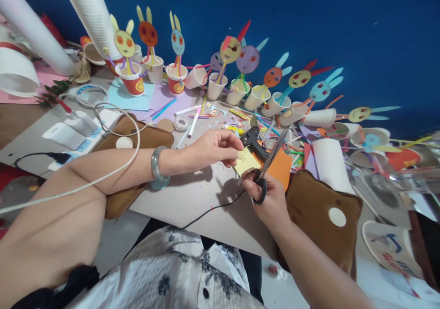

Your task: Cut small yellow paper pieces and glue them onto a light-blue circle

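Observation:
My left hand [213, 148] pinches a small yellow paper piece [246, 162] by its upper edge, above the grey table [192, 199]. A green bangle circles that wrist. My right hand [268, 196] has its fingers through the black handles of a pair of scissors [270, 160]. The blades point up and away, and lie against the yellow paper's right side. An orange paper sheet [279, 167] lies just behind the scissors.
A row of paper cups with coloured rabbit faces on straws [237, 66] lines the blue wall. A black glue gun [253, 140], pens, tape and scraps lie behind my hands. Brown cushions [319, 217] flank them, a stack of white cups [92, 18] stands far left, and cables cross the table.

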`<state>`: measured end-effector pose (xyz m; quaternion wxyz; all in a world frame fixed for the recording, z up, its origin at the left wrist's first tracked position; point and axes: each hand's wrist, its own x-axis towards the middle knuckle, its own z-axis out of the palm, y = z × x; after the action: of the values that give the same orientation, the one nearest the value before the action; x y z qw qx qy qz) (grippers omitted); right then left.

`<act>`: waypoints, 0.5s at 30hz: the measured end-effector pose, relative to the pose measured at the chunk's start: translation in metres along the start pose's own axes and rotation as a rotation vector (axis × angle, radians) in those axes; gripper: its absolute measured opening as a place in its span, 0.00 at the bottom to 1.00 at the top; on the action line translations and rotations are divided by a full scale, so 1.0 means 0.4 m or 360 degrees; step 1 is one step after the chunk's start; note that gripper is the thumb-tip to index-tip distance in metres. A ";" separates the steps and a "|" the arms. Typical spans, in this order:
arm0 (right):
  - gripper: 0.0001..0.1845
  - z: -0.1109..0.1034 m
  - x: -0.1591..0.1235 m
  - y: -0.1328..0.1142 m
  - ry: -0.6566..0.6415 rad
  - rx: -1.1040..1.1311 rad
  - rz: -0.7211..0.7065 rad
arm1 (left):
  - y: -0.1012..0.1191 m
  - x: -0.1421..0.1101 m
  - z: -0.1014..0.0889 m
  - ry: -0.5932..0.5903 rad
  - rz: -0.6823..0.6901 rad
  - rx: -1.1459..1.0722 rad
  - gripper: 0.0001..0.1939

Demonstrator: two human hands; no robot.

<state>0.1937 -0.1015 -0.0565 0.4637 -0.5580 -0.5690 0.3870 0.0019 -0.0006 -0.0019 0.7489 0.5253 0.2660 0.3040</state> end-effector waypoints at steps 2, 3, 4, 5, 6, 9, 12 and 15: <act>0.19 0.003 0.003 -0.009 -0.0017 -0.0012 0.0019 | 0.000 -0.001 -0.001 -0.0002 0.0018 0.0003 0.06; 0.19 0.004 0.004 -0.014 -0.0040 -0.0017 0.0024 | -0.001 0.000 -0.002 -0.0003 0.0027 -0.0003 0.06; 0.20 0.005 0.006 -0.019 -0.0075 -0.0019 0.0028 | -0.001 0.000 -0.003 -0.0003 0.0038 -0.0016 0.07; 0.21 0.006 0.007 -0.025 -0.0117 -0.0020 0.0036 | -0.001 0.000 -0.003 -0.0002 0.0049 -0.0033 0.07; 0.22 0.007 0.009 -0.029 -0.0163 -0.0016 0.0047 | -0.002 0.001 -0.004 -0.0002 0.0061 -0.0053 0.08; 0.25 0.007 0.012 -0.040 -0.0290 0.0004 0.0108 | -0.002 0.003 -0.007 -0.0020 0.0084 -0.0086 0.11; 0.27 0.007 0.012 -0.043 -0.0364 -0.0004 0.0146 | 0.000 0.003 -0.007 -0.0010 0.0105 -0.0068 0.11; 0.29 0.007 0.012 -0.044 -0.0388 0.0008 0.0171 | 0.006 -0.001 -0.005 -0.0004 0.0124 -0.0033 0.10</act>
<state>0.1865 -0.0980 -0.0398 0.3711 -0.5352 -0.5895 0.4778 -0.0004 0.0010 -0.0003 0.7422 0.5279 0.2413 0.3350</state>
